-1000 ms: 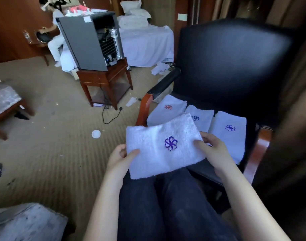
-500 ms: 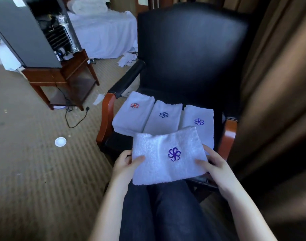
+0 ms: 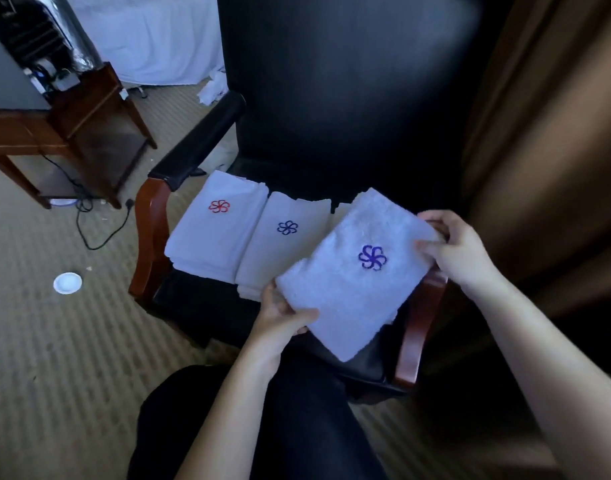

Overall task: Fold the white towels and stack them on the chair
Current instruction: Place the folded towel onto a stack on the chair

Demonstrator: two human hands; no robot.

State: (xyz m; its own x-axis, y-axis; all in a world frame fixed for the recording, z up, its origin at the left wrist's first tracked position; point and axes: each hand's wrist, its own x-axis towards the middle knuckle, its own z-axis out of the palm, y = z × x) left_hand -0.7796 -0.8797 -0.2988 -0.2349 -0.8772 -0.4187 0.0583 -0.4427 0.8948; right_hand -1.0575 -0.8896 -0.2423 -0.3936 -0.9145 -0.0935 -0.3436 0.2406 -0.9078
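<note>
Moved since earlier: folded towel (image 3: 359,271) has swung off the lap, up and right, now over the right side of the chair (image 3: 332,98) seat; camera has closed in on the chair too.
Head view, towel: held in the air, tilted, purple flower mark facing up, long axis running from near-left to far-right.
Left hand (image 3: 280,317): closed on the near-left corner, thumb on top, fingers under.
Right hand (image 3: 460,251): pinching the far-right edge, fingers curled over the cloth.
Stacks on seat: red-flower pile (image 3: 214,230) on the left, blue-flower pile (image 3: 283,240) in the middle, touching side by side. A third pile on the right is mostly hidden under the held towel; only a sliver shows.
Step (judgement): about to lay this towel on the hidden right-hand pile.
Risk 1: towel is skewed to the pile row; set down like this it lands crooked and overhangs the right armrest (image 3: 418,327).
Risk 2: only two corners are held, so the free near edge may droop and the fold may open on release.
Risk 3: target is hidden by the towel itself, so alignment is blind; a slide to correct could drag the pile beneath.
Risk 4: piles sit near the seat's front edge; a push could tip one off.
</note>
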